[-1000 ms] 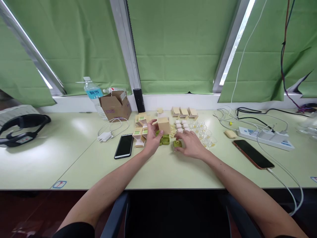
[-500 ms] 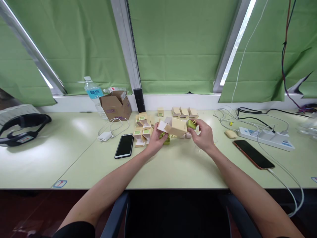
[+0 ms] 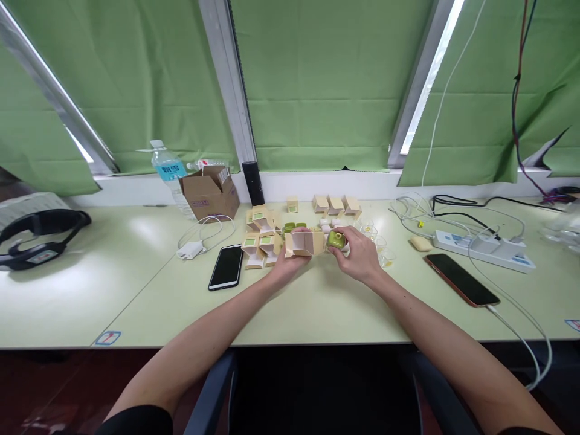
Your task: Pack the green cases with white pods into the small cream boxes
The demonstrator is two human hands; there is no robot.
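Note:
My left hand [image 3: 290,264] is closed around a small cream cardboard box [image 3: 302,244], whose open end faces me and shows a bare inside. Between the thumb and fingers of my right hand [image 3: 360,255] is a small glossy green case [image 3: 336,239], just right of the box. Behind the box lie more green pieces [image 3: 294,227]. Several small white pieces [image 3: 324,226] lie behind the green case, partly hidden. Several cream boxes [image 3: 261,225] with flaps open are grouped to the left of my left hand. Clear plastic pieces [image 3: 383,251] lie right of my right hand.
Three cream boxes [image 3: 335,205] and a single one [image 3: 292,205] stand at the back. A phone [image 3: 226,267], charger [image 3: 191,249], brown carton [image 3: 211,196] and water bottle [image 3: 168,172] are on the left. On the right are another phone [image 3: 461,280] and a power strip [image 3: 484,251] with cables.
My left hand has turned the box so its open end faces me. My right hand has brought the green case left and lower, turning it.

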